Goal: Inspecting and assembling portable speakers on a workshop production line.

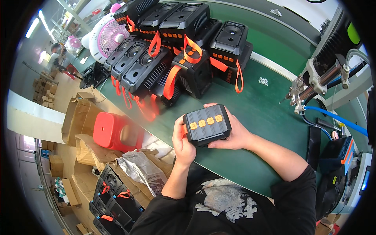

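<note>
Between both hands I hold a small black portable speaker (208,130) above the green table, its face with a row of orange buttons turned up. My left hand (183,141) wraps its left end, where a bit of orange strap shows. Around the right end closes my right hand (238,132), fingers behind and thumb at the near edge. Just beyond stands another black speaker (193,76) with an orange strap loop. Behind it, several more speakers (143,64) are stacked and lined up, many with orange straps hanging down.
A small heap of screws (263,81) lies on the green table (254,117). A metal tool fixture (309,88) with a blue hose (337,116) stands at right. Left of the table are a red stool (111,131) and a cardboard box holding speakers (113,203). A pink-white fan (107,37) stands far left.
</note>
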`<state>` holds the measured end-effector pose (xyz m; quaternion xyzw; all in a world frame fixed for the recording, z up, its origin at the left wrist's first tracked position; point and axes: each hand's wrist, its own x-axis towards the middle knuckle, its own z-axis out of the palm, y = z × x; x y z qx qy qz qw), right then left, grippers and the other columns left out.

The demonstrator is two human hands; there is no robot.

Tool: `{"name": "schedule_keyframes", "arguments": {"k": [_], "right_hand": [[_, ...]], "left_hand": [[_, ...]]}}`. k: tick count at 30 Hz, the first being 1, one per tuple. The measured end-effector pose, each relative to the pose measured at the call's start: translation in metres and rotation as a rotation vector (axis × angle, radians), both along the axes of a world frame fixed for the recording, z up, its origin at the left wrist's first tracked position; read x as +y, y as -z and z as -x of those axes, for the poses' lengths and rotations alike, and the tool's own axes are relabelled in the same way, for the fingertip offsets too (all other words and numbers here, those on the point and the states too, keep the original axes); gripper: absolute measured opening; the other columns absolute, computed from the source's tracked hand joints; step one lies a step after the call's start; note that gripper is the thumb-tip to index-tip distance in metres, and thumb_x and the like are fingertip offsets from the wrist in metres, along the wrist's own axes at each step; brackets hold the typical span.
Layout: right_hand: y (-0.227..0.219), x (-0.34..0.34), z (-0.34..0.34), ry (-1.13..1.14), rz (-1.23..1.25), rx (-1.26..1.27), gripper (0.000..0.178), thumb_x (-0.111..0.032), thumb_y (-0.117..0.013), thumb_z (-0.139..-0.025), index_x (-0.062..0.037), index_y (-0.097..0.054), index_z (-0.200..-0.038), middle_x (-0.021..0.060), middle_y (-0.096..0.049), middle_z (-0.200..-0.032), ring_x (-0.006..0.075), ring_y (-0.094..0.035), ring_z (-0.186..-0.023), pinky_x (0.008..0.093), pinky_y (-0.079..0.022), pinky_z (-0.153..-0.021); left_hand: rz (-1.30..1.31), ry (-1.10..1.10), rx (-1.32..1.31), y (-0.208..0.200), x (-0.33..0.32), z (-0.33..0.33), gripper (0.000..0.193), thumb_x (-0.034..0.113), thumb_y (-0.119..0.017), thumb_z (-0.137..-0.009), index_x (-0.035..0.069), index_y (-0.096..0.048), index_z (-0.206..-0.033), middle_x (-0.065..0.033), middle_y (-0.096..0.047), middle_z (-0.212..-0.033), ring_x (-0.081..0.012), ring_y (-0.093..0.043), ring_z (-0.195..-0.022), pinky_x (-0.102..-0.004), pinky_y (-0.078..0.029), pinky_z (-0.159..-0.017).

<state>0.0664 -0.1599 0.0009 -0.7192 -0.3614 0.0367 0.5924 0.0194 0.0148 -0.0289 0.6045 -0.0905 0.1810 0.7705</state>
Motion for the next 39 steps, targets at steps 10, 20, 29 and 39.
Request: {"name": "schedule_keyframes", "arguments": {"k": [10,20,29,39], "right_hand": [[0.0004,0.0,0.0019,-0.009,-0.028,0.109,0.095,-0.028,-0.084,-0.061,-0.001,-0.033,-0.136,0.0127,-0.046,-0.128,0.0234,-0.047,-0.119,0.0364,-0.037,-0.102],[0.0015,0.0,0.0013,-0.002,-0.011,0.081,0.094,-0.03,-0.084,-0.062,-0.0007,-0.033,-0.135,0.013,-0.045,-0.129,0.0242,-0.048,-0.119,0.0366,-0.037,-0.101],[0.0018,-0.0007,0.0017,-0.007,-0.007,0.098,0.096,-0.032,-0.084,-0.061,-0.0003,-0.032,-0.136,0.0141,-0.043,-0.131,0.0259,-0.047,-0.12,0.0375,-0.037,-0.102],[0.0003,-0.0015,0.0026,-0.002,0.007,0.089,0.094,-0.031,-0.084,-0.062,-0.0005,-0.033,-0.135,0.0143,-0.043,-0.132,0.026,-0.047,-0.121,0.0376,-0.037,-0.101]], "left_hand": [[-0.029,-0.017,0.005,0.0027,0.0014,-0.0009,0.047,-0.007,-0.027,-0.078,-0.006,-0.047,-0.121,-0.0107,-0.054,-0.114,-0.0172,-0.052,-0.109,-0.0297,-0.037,-0.098],[-0.029,-0.008,0.011,-0.001,-0.0002,-0.0001,0.047,-0.006,-0.028,-0.077,-0.006,-0.048,-0.12,-0.0112,-0.054,-0.115,-0.017,-0.051,-0.109,-0.0298,-0.037,-0.099],[-0.015,-0.013,-0.023,0.0008,0.0004,-0.0013,0.035,0.014,-0.049,-0.091,-0.002,-0.046,-0.122,-0.0069,-0.055,-0.113,-0.0142,-0.054,-0.105,-0.029,-0.043,-0.093],[-0.059,-0.034,-0.015,0.0004,0.0011,-0.001,0.036,0.011,-0.051,-0.087,-0.003,-0.047,-0.12,-0.0068,-0.055,-0.112,-0.0132,-0.053,-0.103,-0.0276,-0.042,-0.092]]}}
